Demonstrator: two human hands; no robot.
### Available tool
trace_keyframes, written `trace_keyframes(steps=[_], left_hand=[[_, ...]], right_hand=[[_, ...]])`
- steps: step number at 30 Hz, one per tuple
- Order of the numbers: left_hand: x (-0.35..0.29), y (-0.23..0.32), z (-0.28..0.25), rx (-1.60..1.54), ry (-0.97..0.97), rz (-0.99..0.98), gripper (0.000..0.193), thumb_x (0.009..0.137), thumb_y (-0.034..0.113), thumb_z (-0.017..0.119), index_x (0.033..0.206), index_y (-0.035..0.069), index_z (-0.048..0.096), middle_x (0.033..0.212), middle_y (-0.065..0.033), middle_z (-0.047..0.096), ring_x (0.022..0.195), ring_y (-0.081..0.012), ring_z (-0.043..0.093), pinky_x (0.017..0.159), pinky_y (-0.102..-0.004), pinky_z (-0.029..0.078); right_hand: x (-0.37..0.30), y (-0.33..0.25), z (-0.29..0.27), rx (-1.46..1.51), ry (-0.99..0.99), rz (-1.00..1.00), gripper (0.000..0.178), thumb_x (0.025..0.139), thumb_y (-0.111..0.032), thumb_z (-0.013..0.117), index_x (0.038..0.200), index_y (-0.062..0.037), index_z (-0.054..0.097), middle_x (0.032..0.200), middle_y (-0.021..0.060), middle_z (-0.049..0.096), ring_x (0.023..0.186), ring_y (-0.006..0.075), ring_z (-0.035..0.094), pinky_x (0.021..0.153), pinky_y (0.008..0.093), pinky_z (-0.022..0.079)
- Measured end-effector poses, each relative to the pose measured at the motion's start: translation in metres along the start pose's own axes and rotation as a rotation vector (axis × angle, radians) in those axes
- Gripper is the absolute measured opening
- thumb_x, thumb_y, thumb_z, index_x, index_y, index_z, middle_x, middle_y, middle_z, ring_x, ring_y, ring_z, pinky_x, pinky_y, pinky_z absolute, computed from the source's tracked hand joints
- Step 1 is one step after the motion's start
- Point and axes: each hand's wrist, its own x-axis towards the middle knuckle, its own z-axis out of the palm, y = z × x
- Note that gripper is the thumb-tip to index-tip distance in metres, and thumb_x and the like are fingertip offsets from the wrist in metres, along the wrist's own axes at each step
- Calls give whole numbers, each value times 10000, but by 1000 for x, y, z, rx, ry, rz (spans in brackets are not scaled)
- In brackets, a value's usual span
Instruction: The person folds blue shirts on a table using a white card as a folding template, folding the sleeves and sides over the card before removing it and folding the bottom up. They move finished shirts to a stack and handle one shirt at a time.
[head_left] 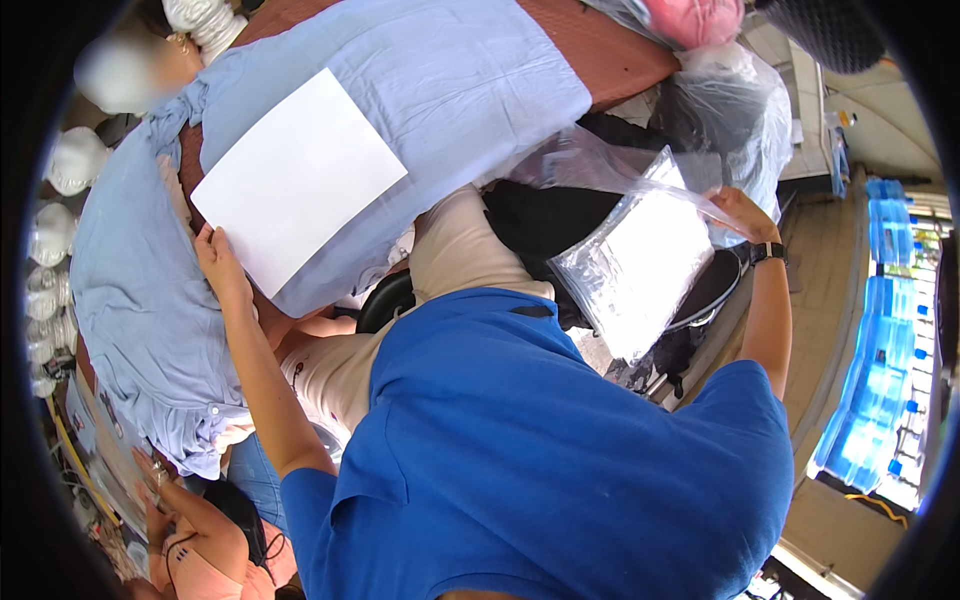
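Observation:
A white rectangular sheet (pixel 300 180) lies flat on a light blue shirt (pixel 470 70) spread over the table. My left hand (pixel 224 265) is at the sheet's near left edge, fingers closed on that edge. Out to the right, my right hand (pixel 745 212) pinches the edge of a clear plastic bag (pixel 600 165), which stretches leftward from my fingers. Below it, a shiny clear package of white sheets (pixel 640 270) rests on dark things beside my leg. Whether the stretched plastic is part of that package I cannot tell.
A brown-red covering (pixel 610 50) shows at the table's far edge. Beyond my right hand stands a translucent bag (pixel 735 110) with dark contents. White rolled bundles (pixel 75 160) line the left side. Another person (pixel 215 540) sits at lower left. Blue water bottles (pixel 870 370) stand far right.

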Motion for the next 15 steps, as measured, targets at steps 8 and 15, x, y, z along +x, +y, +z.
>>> trace_keyframes(steps=[8, 15], left_hand=[[15, -31, 12, 81, -28, 25, 282, 1016, 150, 483, 1241, -20, 489, 1063, -123, 622, 936, -154, 589, 847, -278, 469], [18, -37, 15, 128, 33, -9, 314, 991, 143, 529, 1265, -3, 478, 1073, -170, 631, 916, -193, 606, 848, -292, 477]], right_hand=[[-30, 98, -34, -118, 237, 213, 289, 724, 39, 714, 1012, 15, 698, 803, 28, 672, 651, 106, 568, 587, 237, 455], [-29, 126, -33, 375, 188, -15, 190, 806, 11, 687, 987, -40, 663, 864, 23, 643, 713, 115, 573, 646, 226, 466]])
